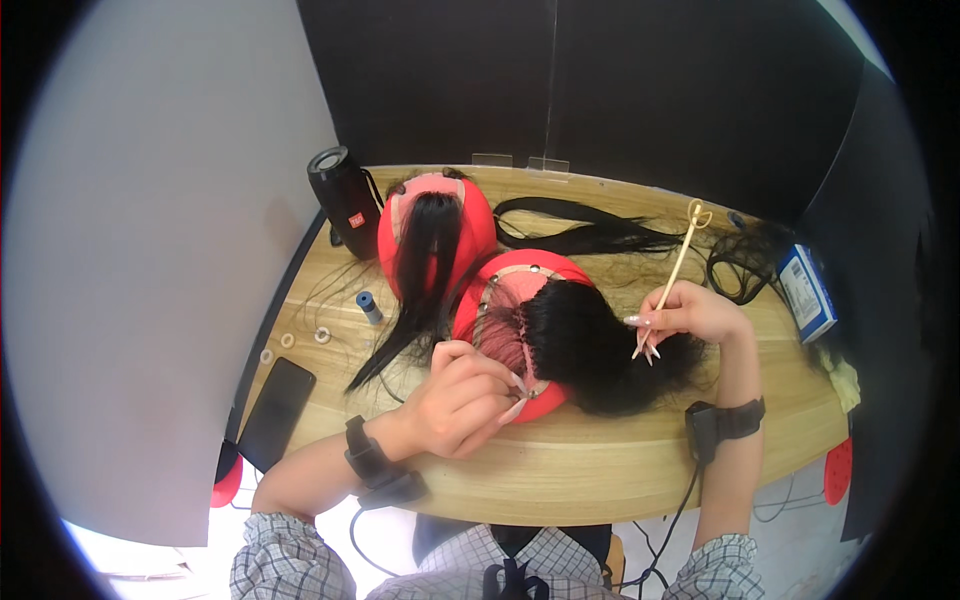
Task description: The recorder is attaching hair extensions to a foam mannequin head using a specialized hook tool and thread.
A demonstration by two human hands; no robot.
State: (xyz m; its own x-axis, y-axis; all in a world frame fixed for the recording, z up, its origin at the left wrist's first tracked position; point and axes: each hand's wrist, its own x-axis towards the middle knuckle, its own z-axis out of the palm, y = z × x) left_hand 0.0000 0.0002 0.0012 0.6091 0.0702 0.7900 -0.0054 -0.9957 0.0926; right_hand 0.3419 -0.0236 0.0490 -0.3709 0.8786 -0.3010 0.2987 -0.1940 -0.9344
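In front of me a red round wig block carries a pinkish mesh wig cap with a beige edge and round pin heads. A thick bunch of black hair falls from the cap to the right. My left hand is closed in a pinch at the cap's near edge, beside a pin; what lies between its fingertips is too small to make out. Over the hair's right side, my right hand grips a thin pale wooden stick with a looped top end, its lower tip near the hair.
A second red wig block with black hair stands behind left, beside a black cylindrical speaker. A phone, small rings and a blue tube lie left. Loose hair lies behind; a blue-white box stands right. Panels enclose the table.
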